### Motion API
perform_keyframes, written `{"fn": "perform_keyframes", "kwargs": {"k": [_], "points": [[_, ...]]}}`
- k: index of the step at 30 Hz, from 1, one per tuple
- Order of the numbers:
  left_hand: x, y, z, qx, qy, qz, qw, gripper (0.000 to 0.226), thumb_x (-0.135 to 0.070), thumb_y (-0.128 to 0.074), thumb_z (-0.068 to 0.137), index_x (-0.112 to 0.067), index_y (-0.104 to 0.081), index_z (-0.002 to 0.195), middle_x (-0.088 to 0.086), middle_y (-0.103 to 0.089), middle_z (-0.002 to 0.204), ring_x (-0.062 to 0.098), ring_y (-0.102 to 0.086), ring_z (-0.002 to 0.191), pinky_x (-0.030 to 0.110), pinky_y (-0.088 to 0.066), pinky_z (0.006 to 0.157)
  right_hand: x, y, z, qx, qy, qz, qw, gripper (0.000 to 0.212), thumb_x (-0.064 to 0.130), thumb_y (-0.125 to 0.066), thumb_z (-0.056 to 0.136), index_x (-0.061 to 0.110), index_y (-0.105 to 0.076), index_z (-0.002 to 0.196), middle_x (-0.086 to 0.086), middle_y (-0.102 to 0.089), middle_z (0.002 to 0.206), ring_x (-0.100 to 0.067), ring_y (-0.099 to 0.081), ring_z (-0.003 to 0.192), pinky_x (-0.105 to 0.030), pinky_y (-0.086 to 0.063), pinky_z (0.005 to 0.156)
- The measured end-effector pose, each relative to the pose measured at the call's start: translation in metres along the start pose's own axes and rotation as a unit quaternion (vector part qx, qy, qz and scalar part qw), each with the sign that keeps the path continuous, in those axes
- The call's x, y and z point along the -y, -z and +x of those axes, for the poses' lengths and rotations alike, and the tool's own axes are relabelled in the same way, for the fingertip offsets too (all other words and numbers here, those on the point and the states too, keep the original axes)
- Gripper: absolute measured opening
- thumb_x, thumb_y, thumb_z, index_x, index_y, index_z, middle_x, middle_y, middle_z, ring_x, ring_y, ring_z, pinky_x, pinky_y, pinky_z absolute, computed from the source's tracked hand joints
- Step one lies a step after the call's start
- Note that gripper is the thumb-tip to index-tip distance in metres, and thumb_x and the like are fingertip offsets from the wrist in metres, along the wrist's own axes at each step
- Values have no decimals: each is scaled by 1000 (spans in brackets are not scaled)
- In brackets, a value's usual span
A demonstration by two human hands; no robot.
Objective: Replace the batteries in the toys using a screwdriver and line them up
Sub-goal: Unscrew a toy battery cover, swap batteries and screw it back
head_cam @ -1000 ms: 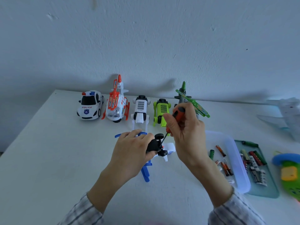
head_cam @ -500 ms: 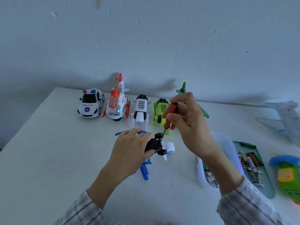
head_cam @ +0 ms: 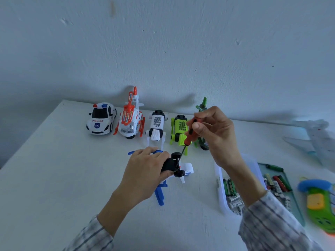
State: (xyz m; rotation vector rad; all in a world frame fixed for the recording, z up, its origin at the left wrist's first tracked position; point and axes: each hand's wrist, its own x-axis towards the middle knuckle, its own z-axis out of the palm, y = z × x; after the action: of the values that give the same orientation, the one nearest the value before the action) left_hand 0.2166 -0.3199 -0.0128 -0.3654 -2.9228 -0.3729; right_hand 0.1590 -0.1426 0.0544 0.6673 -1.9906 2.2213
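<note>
I observed the left hand [head_cam: 145,171] gripping the blue-and-white toy helicopter [head_cam: 174,169] upside down on the table [head_cam: 54,178], near the middle and in front of the lined-up toys [head_cam: 157,124]. The right hand [head_cam: 215,131] pinched the orange screwdriver [head_cam: 189,132] by its handle, tip set into the black underside. The toy's long axis ran roughly left to right, and I judged its tail pointed right, though the hand hid most of it. Risks noted: the tip could slip off the screw and strip it if the shaft tilted further; a freed screw could roll away.
</note>
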Motion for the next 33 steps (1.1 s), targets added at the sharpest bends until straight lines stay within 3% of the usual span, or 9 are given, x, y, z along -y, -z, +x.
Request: {"fn": "perform_keyframes", "kwargs": {"k": [3,6,11,13,16,19,23,27,33], "points": [[0,1,1,1,-5,-9,1000,35,-57,-60,84,-30,-63,106,-10,-71,98,17,-59,113,38,-46,91,-3,3,3,48,-12,-10,999,14,3,-51,88,15,-51,96,-9,-67,85,-33,-64,69,-40,-51,59],[0,1,1,-2,-12,-11,1000,36,-58,-57,86,-30,-62,108,-10,-71,101,17,-58,116,37,-44,94,-6,3,6,50,-33,-8,998,12,6,-47,90,12,-48,99,-8,-70,90,-33,-65,72,-39,-53,60],[2,0,4,-11,-19,-1,1000,32,-57,-62,82,-30,-63,99,-12,-71,90,16,-63,102,36,-49,84,-2,-5,8,13,-19,26,999,25,31,-76,76,16,-56,80,-3,-64,74,-22,-62,61,-30,-50,55],[2,0,4,-10,-14,-5,1000,32,-57,-61,82,-30,-63,99,-11,-70,90,15,-63,101,36,-49,83,0,-8,8,6,7,7,1000,30,20,-77,76,8,-50,74,-13,-56,62,-31,-59,50,-31,-48,49],[1,2,4,-10,-13,1,1000,31,-58,-64,78,-30,-63,90,-13,-69,80,15,-66,89,35,-52,74,2,-10,8,22,16,-10,1000,11,0,-60,84,2,-50,82,-20,-58,70,-44,-57,55,-34,-51,54],[0,2,3,-1,-16,1,1000,33,-59,-58,83,-31,-61,100,-12,-69,93,13,-62,104,34,-48,85,-4,-5,10,32,-11,25,999,5,0,-49,88,3,-53,88,-16,-66,87,-33,-67,71,-36,-55,61],[1,1,2,-1,-16,-10,1000,38,-60,-47,90,-33,-54,116,-13,-64,111,11,-51,119,31,-38,98,-8,-3,11,3,-35,59,998,24,21,-79,74,9,-59,80,-8,-67,94,-28,-64,86,-34,-54,69],[1,2,1,-2,-15,-19,1000,37,-61,-48,89,-33,-55,112,-15,-65,104,9,-57,106,28,-41,91,-7,-7,9,-11,3,40,999,22,1,-75,71,7,-54,78,-2,-62,65,-22,-59,57,-31,-54,52],[3,0,4,-2,-18,-13,1000,34,-62,-48,89,-33,-54,108,-15,-60,93,9,-56,84,24,-43,77,-7,1,4,-3,-22,28,999,11,-3,-54,88,5,-50,95,-15,-65,87,-27,-67,79,-39,-56,67]]}}
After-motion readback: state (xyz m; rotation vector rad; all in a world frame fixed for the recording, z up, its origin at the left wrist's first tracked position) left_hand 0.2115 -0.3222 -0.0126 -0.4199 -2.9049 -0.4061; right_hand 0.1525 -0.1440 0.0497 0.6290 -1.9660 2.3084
